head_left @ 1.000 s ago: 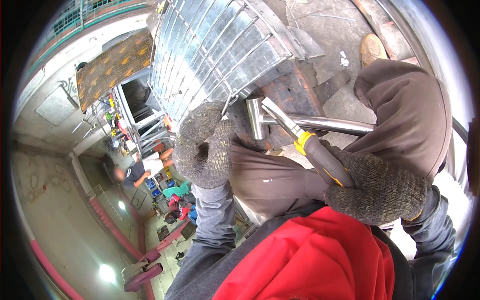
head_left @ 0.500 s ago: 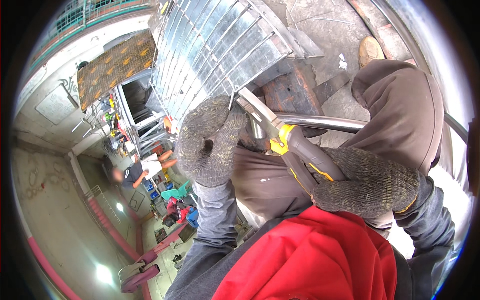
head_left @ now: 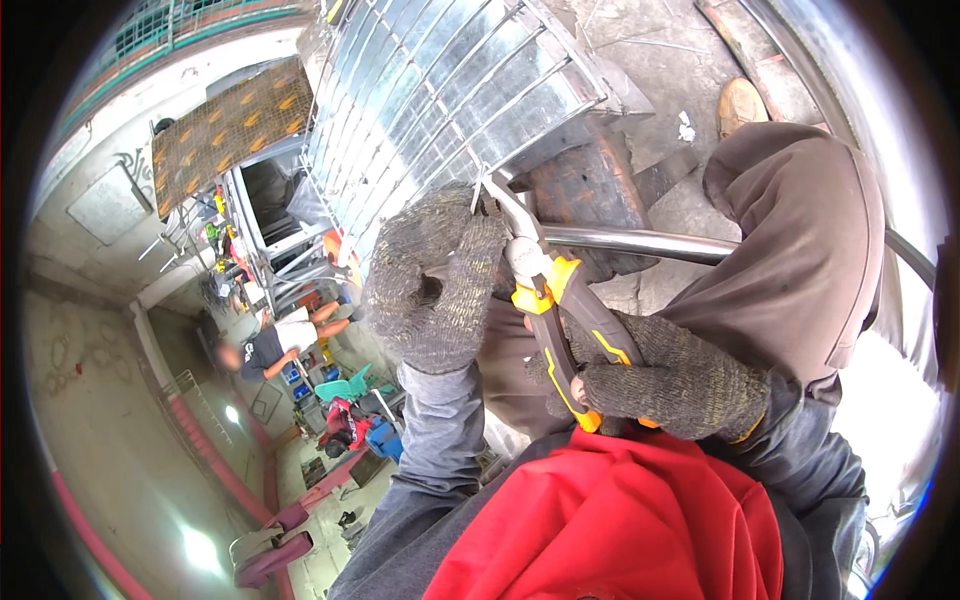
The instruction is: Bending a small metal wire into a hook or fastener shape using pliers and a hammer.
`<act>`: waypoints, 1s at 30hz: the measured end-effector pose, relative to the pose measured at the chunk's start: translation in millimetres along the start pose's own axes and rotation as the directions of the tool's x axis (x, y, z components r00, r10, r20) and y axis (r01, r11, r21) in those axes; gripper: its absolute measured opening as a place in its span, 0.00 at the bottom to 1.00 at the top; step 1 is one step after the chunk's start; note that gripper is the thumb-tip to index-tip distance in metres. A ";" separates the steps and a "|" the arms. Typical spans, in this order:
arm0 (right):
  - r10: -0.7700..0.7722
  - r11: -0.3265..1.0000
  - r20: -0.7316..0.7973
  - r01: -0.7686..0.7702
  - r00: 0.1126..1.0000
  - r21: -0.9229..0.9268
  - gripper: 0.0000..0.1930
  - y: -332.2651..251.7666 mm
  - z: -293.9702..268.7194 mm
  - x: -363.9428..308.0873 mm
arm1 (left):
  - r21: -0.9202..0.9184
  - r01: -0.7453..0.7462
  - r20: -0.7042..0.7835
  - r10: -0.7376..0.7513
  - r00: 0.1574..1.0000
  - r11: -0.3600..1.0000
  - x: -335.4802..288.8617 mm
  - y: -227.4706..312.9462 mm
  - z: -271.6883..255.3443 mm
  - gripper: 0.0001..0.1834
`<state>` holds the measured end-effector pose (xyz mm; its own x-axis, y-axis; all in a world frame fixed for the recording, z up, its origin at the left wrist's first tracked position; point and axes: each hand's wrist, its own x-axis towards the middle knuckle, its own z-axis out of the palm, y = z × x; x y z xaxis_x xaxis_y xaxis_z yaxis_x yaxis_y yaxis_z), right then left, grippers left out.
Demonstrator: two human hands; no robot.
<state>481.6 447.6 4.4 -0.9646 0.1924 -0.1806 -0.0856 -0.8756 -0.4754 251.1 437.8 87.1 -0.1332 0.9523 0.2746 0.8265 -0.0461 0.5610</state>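
Observation:
My right hand [head_left: 670, 375], in a dark knitted work glove, is closed round the yellow-and-black handles of a pair of pliers [head_left: 527, 258]. The handles stand apart, and the jaws reach the near corner of a metal wire grid [head_left: 440, 110]. At that corner my gloved left hand [head_left: 430, 280] is curled, its fingertips pinching a short thin wire [head_left: 477, 192] beside the plier jaws. The glove hides most of the wire. A hole shows in the left glove.
A shiny metal tube [head_left: 645, 243] runs from below the pliers toward my knee. Beyond it lies a worn, dark wooden block [head_left: 585, 185]. Sheet metal [head_left: 560, 90] shows under the grid. Further left, another person [head_left: 275, 345] is near tools and a green chair [head_left: 343, 387].
The pliers have turned more upright, and their handles have spread wider. My right hand has moved left and changed its grip. The left hand and grid corner have shifted slightly.

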 end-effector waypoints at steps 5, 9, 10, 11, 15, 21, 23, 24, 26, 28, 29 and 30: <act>0.002 0.963 0.015 -0.006 1.000 0.269 0.22 4.2 11.6 18.6 | -0.143 0.059 -0.062 -0.068 0.996 0.988 -0.1 0.5 6.1 0.12; 0.141 0.979 -0.107 -0.123 0.984 0.161 0.23 0.8 9.4 22.6 | -0.106 0.032 -0.059 -0.038 0.998 0.994 0.0 0.9 9.4 0.14; 0.136 0.987 -0.084 -0.127 0.987 0.102 0.24 -0.1 7.9 21.7 | -0.141 0.091 -0.066 -0.101 0.993 0.986 -1.8 4.1 10.2 0.14; 0.099 0.991 -0.094 -0.089 0.991 0.104 0.21 0.9 8.7 22.3 | -0.166 0.109 -0.075 -0.123 0.989 0.980 -2.7 7.1 11.5 0.14; -0.011 0.995 -0.179 0.028 0.984 0.091 0.18 7.7 16.3 27.6 | -0.056 0.079 -0.065 -0.082 0.994 0.995 2.4 18.9 12.0 0.09; 0.053 0.987 -0.148 -0.028 0.988 0.161 0.17 6.1 13.9 26.1 | 0.289 0.049 0.273 -0.132 0.953 0.956 14.3 24.1 -18.6 0.10; 0.101 0.970 -0.120 -0.072 0.988 0.231 0.20 3.8 13.7 24.9 | 0.359 -0.201 0.338 0.074 0.938 0.912 15.2 14.2 -21.2 0.11; 0.101 0.967 -0.122 -0.069 0.987 0.245 0.20 3.0 13.9 24.3 | 0.395 -0.321 0.374 0.168 0.912 0.861 14.6 9.5 -21.6 0.13; 0.091 0.956 -0.120 -0.054 0.989 0.287 0.21 2.1 14.4 23.6 | 0.408 -0.307 0.389 0.140 0.911 0.860 9.5 4.2 -20.1 0.17; 0.073 0.941 -0.108 -0.033 0.991 0.336 0.21 2.5 14.4 23.3 | 0.421 -0.256 0.386 0.084 0.919 0.870 4.8 2.2 -17.8 0.23; 0.067 0.948 -0.107 -0.030 0.992 0.318 0.21 2.7 13.7 23.3 | 0.387 -0.152 0.341 0.012 0.940 0.909 3.1 2.2 -15.8 0.20; 0.062 0.953 -0.107 -0.027 0.992 0.302 0.22 2.9 12.9 23.0 | 0.344 -0.046 0.294 -0.061 0.954 0.938 2.0 2.3 -13.0 0.18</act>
<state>455.9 443.7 10.0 -0.9358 0.1843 -0.3006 -0.1312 -0.9733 -0.1884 245.7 435.7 99.1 -0.0163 0.9999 -0.0017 0.9694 0.0162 0.2450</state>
